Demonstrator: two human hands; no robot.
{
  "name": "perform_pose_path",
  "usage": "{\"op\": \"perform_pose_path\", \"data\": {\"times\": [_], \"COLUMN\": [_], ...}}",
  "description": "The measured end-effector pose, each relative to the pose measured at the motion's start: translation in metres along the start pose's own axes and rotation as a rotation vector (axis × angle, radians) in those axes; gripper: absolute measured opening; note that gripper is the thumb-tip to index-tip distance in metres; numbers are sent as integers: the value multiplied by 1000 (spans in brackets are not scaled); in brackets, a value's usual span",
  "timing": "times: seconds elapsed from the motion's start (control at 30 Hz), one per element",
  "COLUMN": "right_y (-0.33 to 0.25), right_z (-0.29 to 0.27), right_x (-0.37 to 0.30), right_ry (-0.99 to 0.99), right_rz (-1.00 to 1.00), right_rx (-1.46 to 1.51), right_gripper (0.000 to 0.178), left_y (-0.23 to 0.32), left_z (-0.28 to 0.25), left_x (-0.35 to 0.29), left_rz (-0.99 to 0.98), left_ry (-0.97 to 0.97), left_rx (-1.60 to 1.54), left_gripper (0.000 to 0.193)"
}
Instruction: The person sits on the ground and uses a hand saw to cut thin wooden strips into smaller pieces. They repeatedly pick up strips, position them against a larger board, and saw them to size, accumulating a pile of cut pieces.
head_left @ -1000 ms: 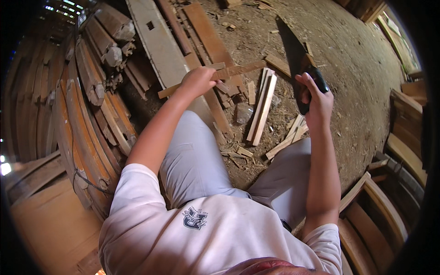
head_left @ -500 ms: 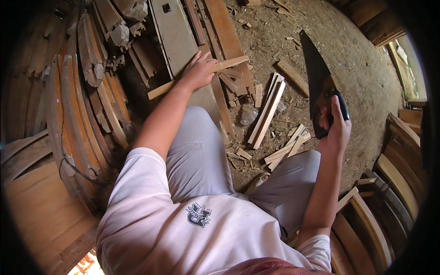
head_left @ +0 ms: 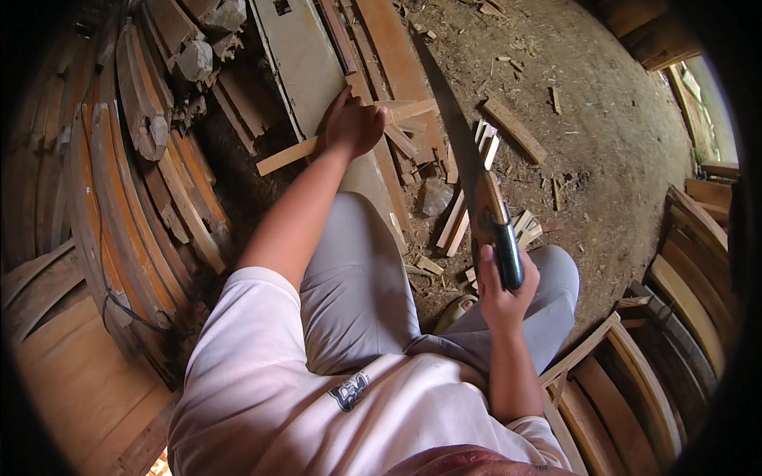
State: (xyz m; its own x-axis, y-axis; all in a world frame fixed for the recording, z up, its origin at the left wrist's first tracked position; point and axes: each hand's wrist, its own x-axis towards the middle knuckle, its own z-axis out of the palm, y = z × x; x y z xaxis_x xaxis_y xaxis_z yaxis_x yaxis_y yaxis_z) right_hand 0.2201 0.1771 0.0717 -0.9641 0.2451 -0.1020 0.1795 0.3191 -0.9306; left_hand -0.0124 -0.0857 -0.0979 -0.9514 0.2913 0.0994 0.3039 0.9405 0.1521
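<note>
My left hand (head_left: 355, 127) presses down on a thin wooden strip (head_left: 287, 155), its fingers closed over it and one pointing away from me. The strip lies crosswise over a long grey board (head_left: 305, 67), its right end sticking out past the board's edge. In my right hand (head_left: 509, 295) is a handsaw (head_left: 487, 198), gripped by its dark handle. The saw's blade slopes up and to the left, its flank close to the right end of the strip. Whether the teeth touch the wood I cannot tell.
Stacked old timbers (head_left: 103, 190) crowd the left side. Cut strips (head_left: 455, 222) and a short plank (head_left: 514, 129) lie on the dirt floor (head_left: 611, 151), with a crumpled clear plastic piece (head_left: 436, 196) near them. More boards (head_left: 627, 373) stand at the lower right.
My right hand has swung left with the saw, bringing the blade from over the open floor to beside the strip's right end. My left hand has shifted slightly right along the strip.
</note>
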Motion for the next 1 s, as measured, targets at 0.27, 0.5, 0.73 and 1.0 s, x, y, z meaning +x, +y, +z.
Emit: {"op": "perform_pose_path", "data": {"times": [0.27, 0.5, 0.73, 1.0], "right_y": [2, 18, 21, 16], "right_z": [30, 28, 21, 22], "right_x": [13, 20, 22, 12], "right_ry": [-124, -188, -171, -152], "right_rz": [-29, 90, 85, 80], "right_rx": [-94, -54, -61, -51], "right_gripper": [18, 18, 17, 17], "left_y": [-3, -10, -1, -3], "left_z": [7, 19, 3, 9], "left_x": [-3, -2, 5, 6], "left_rz": [59, 62, 2, 43], "left_ry": [86, 85, -74, -20], "left_rx": [71, -39, -126, -70], "left_gripper": [48, 22, 15, 18]}}
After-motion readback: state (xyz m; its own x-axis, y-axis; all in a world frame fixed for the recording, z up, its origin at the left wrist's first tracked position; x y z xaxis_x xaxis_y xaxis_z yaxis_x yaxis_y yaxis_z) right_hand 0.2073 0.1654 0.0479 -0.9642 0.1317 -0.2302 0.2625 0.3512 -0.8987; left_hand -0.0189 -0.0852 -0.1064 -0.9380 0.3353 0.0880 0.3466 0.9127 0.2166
